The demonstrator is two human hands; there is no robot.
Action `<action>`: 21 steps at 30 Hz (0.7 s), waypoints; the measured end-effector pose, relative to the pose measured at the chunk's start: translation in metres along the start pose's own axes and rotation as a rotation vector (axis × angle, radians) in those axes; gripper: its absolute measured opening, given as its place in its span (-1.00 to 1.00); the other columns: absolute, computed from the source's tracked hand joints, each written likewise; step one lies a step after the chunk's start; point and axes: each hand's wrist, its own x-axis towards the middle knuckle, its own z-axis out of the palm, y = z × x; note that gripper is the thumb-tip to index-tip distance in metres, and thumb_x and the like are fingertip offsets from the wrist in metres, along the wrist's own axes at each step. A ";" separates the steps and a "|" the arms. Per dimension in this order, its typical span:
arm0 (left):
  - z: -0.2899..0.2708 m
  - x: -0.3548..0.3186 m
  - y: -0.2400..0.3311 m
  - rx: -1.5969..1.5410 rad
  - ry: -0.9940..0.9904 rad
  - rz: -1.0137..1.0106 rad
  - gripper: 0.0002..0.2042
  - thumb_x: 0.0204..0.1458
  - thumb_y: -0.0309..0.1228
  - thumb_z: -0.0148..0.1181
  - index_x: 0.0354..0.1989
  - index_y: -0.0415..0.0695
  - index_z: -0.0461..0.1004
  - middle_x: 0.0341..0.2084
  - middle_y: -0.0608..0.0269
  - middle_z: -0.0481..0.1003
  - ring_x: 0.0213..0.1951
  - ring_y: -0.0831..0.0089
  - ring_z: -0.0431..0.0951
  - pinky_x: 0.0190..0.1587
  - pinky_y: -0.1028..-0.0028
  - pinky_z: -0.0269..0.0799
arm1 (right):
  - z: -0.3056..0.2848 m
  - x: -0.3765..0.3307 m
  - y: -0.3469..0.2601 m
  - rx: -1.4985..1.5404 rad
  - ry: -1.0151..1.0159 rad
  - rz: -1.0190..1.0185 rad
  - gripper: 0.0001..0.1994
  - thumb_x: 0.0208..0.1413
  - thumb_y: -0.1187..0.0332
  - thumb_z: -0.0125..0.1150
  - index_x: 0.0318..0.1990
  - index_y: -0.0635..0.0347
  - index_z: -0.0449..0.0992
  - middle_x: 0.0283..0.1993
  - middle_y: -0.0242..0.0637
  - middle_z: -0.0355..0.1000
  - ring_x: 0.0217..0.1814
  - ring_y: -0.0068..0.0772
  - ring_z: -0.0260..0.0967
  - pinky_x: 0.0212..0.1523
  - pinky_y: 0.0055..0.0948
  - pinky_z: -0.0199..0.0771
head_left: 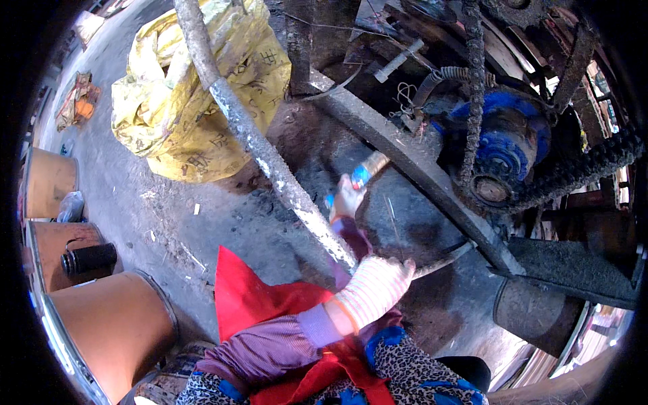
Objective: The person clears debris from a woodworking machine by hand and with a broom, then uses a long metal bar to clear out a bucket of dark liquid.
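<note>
My left hand [374, 287], in a pink-and-white striped knit glove, crosses over my right arm. Its fingers are closed at the end of a curved grey bar [445, 260], which runs to the slanted metal beam [418, 169]. Farther ahead, my right hand [347, 198] is wrapped round a short tan cylinder [374, 162] with a blue, white and red band. Slight blur leaves the cylinder's exact kind unclear. A long, crusted metal pole [270, 162] slants down from the far left, its lower end close to my left hand.
A large yellow sack [202, 101] stands far left. Brown drums [111, 331] line the left side, with a black cylinder [89, 258] by them. On the right are a grimy blue motor [506, 135], a thick crusted belt [580, 169] and another drum [533, 314]. Red cloth [263, 297] covers my lap.
</note>
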 end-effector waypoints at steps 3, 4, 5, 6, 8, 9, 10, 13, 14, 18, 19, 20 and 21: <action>-0.001 0.022 0.013 0.016 0.040 0.032 -0.75 -0.07 -0.33 -0.03 -0.24 -0.18 0.37 -0.65 0.19 0.41 -0.62 0.28 0.47 -0.59 0.33 0.34 | 0.003 0.064 0.013 -0.229 -0.151 -0.062 -0.63 -0.14 0.25 0.11 -0.22 0.27 0.21 -0.39 -0.08 0.35 -0.33 -0.14 0.33 -0.33 -0.22 0.31; -0.005 0.021 0.010 0.051 0.053 0.012 -0.75 -0.08 -0.33 -0.02 -0.25 -0.17 0.37 -0.65 0.21 0.40 -0.62 0.29 0.47 -0.58 0.34 0.34 | 0.004 0.066 0.010 -0.391 -0.286 -0.136 -0.58 -0.16 0.18 0.11 -0.21 0.28 0.21 -0.37 0.02 0.35 -0.28 -0.02 0.33 -0.29 -0.15 0.31; -0.004 0.020 0.004 0.077 0.077 -0.008 -0.78 -0.08 -0.33 -0.02 -0.28 -0.15 0.38 -0.67 0.23 0.39 -0.60 0.31 0.46 -0.57 0.34 0.34 | 0.006 0.063 -0.001 -0.542 -0.414 -0.232 -0.53 -0.17 0.10 0.10 -0.20 0.28 0.21 -0.34 0.11 0.35 -0.22 0.10 0.33 -0.26 -0.09 0.30; -0.004 0.018 0.000 0.074 0.098 -0.036 -0.81 -0.08 -0.35 -0.03 -0.31 -0.13 0.38 -0.66 0.23 0.40 -0.59 0.31 0.47 -0.58 0.35 0.34 | 0.006 0.057 -0.011 -0.647 -0.379 -0.129 -0.52 -0.19 0.06 0.09 -0.23 0.28 0.23 -0.34 0.13 0.35 -0.22 0.13 0.33 -0.25 -0.07 0.30; 0.004 0.008 -0.010 0.073 0.093 -0.020 -0.82 -0.08 -0.35 -0.03 -0.32 -0.14 0.39 -0.66 0.21 0.41 -0.59 0.31 0.47 -0.58 0.34 0.35 | -0.013 0.043 0.004 -0.611 -0.339 -0.266 -0.50 -0.21 0.03 0.09 -0.24 0.28 0.24 -0.41 0.11 0.37 -0.26 0.12 0.35 -0.27 -0.09 0.31; 0.005 0.010 -0.007 0.079 0.070 -0.009 -0.81 -0.08 -0.35 -0.03 -0.31 -0.14 0.39 -0.67 0.21 0.41 -0.60 0.30 0.47 -0.59 0.33 0.35 | -0.035 0.042 0.019 -0.595 -0.379 -0.165 -0.49 -0.17 0.01 0.10 -0.22 0.28 0.24 -0.34 0.10 0.37 -0.25 0.09 0.36 -0.27 -0.09 0.32; 0.008 0.010 -0.006 0.082 0.044 -0.003 -0.81 -0.08 -0.35 -0.03 -0.31 -0.14 0.39 -0.67 0.20 0.42 -0.61 0.30 0.47 -0.61 0.32 0.35 | -0.056 0.041 0.037 -0.585 -0.419 -0.058 -0.48 -0.14 -0.01 0.11 -0.21 0.28 0.23 -0.28 0.09 0.37 -0.23 0.06 0.36 -0.27 -0.10 0.34; 0.004 0.014 -0.002 0.072 0.012 0.008 -0.80 -0.07 -0.36 -0.03 -0.30 -0.16 0.40 -0.69 0.19 0.42 -0.63 0.29 0.47 -0.64 0.29 0.34 | -0.119 0.029 0.104 0.350 -0.306 0.568 -0.61 0.08 0.05 -0.14 -0.08 0.15 0.21 -0.15 -0.03 0.35 -0.17 -0.09 0.36 -0.25 -0.17 0.38; 0.000 0.012 -0.003 0.068 0.006 0.001 -0.80 -0.07 -0.36 -0.03 -0.30 -0.16 0.40 -0.69 0.19 0.42 -0.64 0.28 0.47 -0.66 0.29 0.34 | -0.123 0.022 0.109 0.680 -0.187 0.760 -0.65 0.16 0.07 -0.23 -0.04 0.10 0.20 -0.11 -0.07 0.35 -0.15 -0.14 0.35 -0.25 -0.20 0.40; 0.008 0.004 -0.011 0.075 0.031 0.008 -0.79 -0.07 -0.33 -0.01 -0.30 -0.17 0.39 -0.69 0.18 0.42 -0.63 0.27 0.47 -0.64 0.28 0.34 | -0.099 0.025 0.101 -0.235 -0.399 0.170 -0.56 0.04 0.05 -0.05 -0.03 0.16 0.18 -0.22 -0.01 0.39 -0.27 -0.04 0.38 -0.28 -0.18 0.39; 0.009 0.004 -0.011 0.078 0.018 -0.008 -0.78 -0.08 -0.31 0.00 -0.31 -0.17 0.39 -0.68 0.18 0.42 -0.62 0.27 0.48 -0.63 0.29 0.35 | -0.094 0.030 0.094 -0.465 -0.433 0.010 -0.53 0.01 0.05 0.00 -0.03 0.18 0.18 -0.25 0.01 0.40 -0.30 -0.02 0.39 -0.29 -0.18 0.39; 0.007 0.009 -0.006 0.084 0.017 -0.006 -0.78 -0.08 -0.30 0.00 -0.31 -0.16 0.39 -0.68 0.18 0.42 -0.62 0.27 0.48 -0.62 0.29 0.35 | -0.091 0.045 0.077 -0.692 -0.447 -0.169 -0.50 -0.02 0.05 0.04 -0.03 0.19 0.17 -0.28 0.03 0.42 -0.33 0.01 0.39 -0.30 -0.17 0.39; 0.005 0.018 -0.002 0.076 0.087 0.013 -0.78 -0.09 -0.31 0.00 -0.31 -0.16 0.39 -0.68 0.18 0.42 -0.62 0.27 0.47 -0.62 0.29 0.35 | -0.067 0.077 0.051 -0.526 -0.413 -0.272 -0.58 -0.08 0.16 0.15 -0.14 0.22 0.23 -0.41 -0.17 0.36 -0.44 -0.24 0.31 -0.43 -0.28 0.32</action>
